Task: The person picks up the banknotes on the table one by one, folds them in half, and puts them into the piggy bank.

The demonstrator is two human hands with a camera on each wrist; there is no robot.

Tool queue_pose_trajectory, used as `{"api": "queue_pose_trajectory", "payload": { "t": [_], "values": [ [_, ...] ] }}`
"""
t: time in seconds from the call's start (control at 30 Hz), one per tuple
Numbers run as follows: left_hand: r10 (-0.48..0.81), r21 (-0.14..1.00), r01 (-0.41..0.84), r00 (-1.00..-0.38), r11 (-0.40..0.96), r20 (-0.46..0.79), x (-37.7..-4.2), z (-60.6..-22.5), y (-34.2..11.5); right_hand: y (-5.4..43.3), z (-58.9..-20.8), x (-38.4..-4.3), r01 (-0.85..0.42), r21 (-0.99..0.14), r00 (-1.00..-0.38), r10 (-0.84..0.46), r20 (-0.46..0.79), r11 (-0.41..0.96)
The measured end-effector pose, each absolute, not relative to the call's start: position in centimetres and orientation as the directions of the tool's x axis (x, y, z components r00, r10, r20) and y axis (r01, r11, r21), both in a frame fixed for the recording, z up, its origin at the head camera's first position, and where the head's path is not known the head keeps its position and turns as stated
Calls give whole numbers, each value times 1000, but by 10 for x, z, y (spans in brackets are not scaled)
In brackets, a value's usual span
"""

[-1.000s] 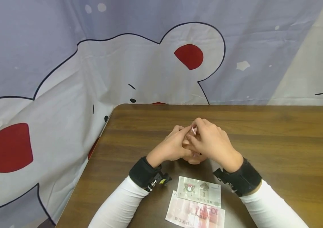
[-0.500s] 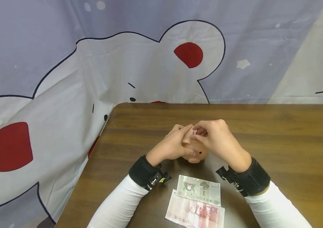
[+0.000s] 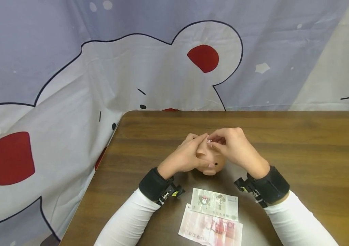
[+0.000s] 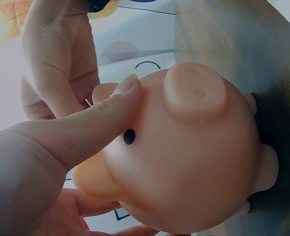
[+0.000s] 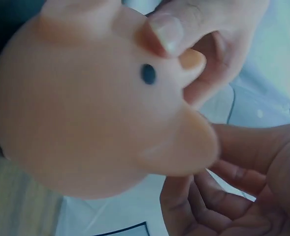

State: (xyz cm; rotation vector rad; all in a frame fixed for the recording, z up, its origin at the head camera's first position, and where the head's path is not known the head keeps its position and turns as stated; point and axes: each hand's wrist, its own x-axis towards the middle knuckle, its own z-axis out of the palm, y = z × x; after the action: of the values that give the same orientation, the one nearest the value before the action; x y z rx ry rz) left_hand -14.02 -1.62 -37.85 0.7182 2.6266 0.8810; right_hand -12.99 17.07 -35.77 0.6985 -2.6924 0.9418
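A peach-coloured piggy bank [image 4: 184, 157] with a round snout and black eyes stands on the table. My left hand [image 3: 186, 155] grips it from the left, its thumb [image 4: 103, 115] pressed on the face beside one eye and the fingers round the far side. At the top of the bank, my right hand [image 3: 239, 150] pinches a small folded banknote [image 3: 209, 140], pink and white, between thumb and fingertips. Most of this note is hidden by the fingers, and how far it sits in the bank cannot be told. In the right wrist view an ear covers those fingertips.
Nearer me, a greenish banknote [image 3: 214, 203] lies flat, overlapping a pink banknote [image 3: 211, 227]. The wooden table [image 3: 300, 164] reaches far to the right. A printed cloth [image 3: 149, 71] hangs behind its back edge.
My right hand first drew back a little rightward from the bank's top, uncovering more of the face. Its fingertips now sit lower over the folded note, and less note shows. The left hand stays put.
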Motion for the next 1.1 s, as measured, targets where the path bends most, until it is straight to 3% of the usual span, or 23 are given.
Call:
{"api": "queue_pose_trajectory", "payload": {
  "t": [0.33,0.57,0.83,0.97,1.1],
  "values": [
    [528,622,359,-843,696,-104,-142,-380,-19,179,-366,-144,-409,-631,-910,-343,231,660],
    [521,611,361,-848,704,-99,-140,-378,-20,173,-369,-141,-590,-439,-799,-414,435,678],
    [508,591,363,-856,721,-93,-140,-376,-17,166,-355,-115,-654,-246,-743,-545,389,716],
    [504,592,362,-859,720,-88,-142,-377,-14,166,-345,-106,-644,-222,-754,-559,343,732],
    [488,562,394,-873,727,-18,-133,-373,-16,169,-334,-99,-595,-287,-792,-486,369,751]
  ]
}}
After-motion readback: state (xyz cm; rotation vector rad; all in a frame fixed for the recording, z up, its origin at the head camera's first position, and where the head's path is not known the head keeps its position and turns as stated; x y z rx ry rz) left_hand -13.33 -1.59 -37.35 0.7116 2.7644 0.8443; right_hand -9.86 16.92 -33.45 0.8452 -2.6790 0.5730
